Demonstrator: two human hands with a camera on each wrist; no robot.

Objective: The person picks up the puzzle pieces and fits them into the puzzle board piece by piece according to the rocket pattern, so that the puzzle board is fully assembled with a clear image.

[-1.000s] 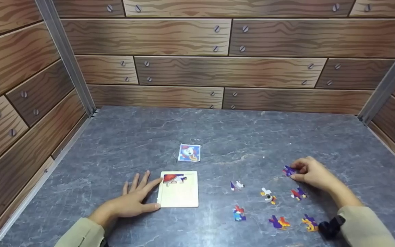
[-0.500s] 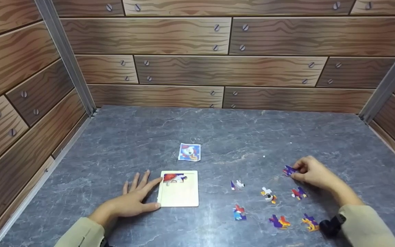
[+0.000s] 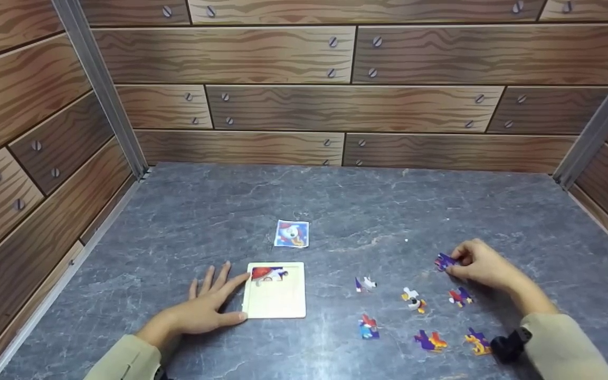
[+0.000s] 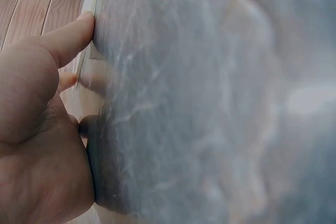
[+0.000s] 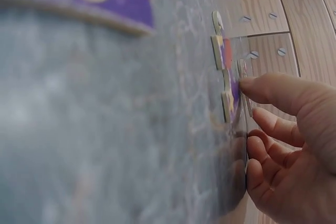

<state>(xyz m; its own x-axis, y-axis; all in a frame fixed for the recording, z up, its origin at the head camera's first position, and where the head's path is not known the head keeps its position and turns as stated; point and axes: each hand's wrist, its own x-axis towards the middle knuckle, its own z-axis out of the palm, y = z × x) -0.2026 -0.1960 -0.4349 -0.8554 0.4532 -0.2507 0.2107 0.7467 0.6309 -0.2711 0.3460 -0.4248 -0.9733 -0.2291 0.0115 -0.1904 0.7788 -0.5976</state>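
Note:
My left hand [image 3: 206, 311] lies on the table with its fingers spread. Its forefinger and thumb touch the left edge of a pale wooden puzzle tray [image 3: 277, 303]. In the tray's upper left sits a red and white puzzle section [image 3: 268, 274]. Over at the right, my right hand [image 3: 481, 266] pinches a purple puzzle piece [image 3: 444, 262] between thumb and forefinger, low over the table or on it. The right wrist view shows this hand [image 5: 294, 129] with its other fingers curled; a purple, red and yellow piece [image 5: 227, 72] stands nearer the camera.
Several loose puzzle pieces lie between tray and right hand, among them a white and purple one [image 3: 366, 284], a blue and red one [image 3: 368, 327] and a purple and orange one [image 3: 430, 341]. Behind the tray lies a small picture card [image 3: 292, 234]. Wood-patterned walls [image 3: 277, 58] enclose the table.
The purple piece in my right fingers has turned or shifted slightly. My left hand and the tray stay in place.

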